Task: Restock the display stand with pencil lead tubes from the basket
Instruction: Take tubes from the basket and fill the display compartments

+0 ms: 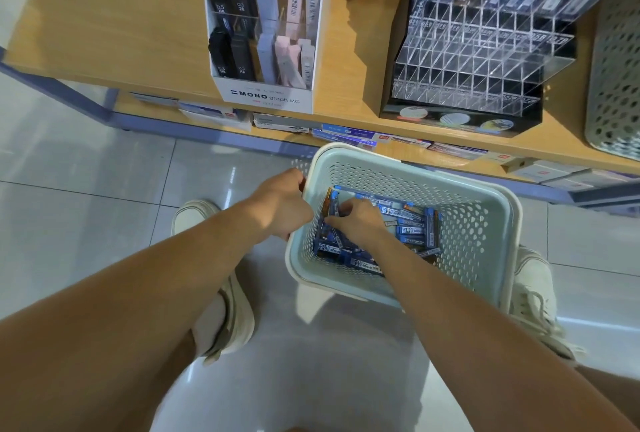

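person stands at a wooden bench (104,16), seen from above, both arms reaching down and forward.

left hand (284,204) – clenched on the left rim of a pale perforated basket (481,241), fingers curled over the edge. the basket is off the floor (86,172), just in front of the bench edge and tilted slightly.

right hand (358,220) – down inside the basket, fingers and thumb curled onto the tubes (412,225) at the left end of the pile. it is grasping there; how many it has cannot be told.

tubes: blue, with printed labels, lying loose and crosswise over the basket bottom in one shallow heap. some lettering shows but is too small to read with certainty.

stand (478,50): clear, tiered, many small cells, on the right part of the bench. the lower tiers show bare cells; the top tier holds a row of tubes, one with a blue cap at its left end.

left of it, apart, a white card display (266,95) marked "mono graph mg", holding black, grey and pink cases upright. a second perforated basket (616,68) sits at the far right of the bench, cut by the frame.

under the bench top, a lower shelf carries flat boxes (346,135) in a row. two pale shoes (228,293) on the tiled floor, one either side of the held basket.
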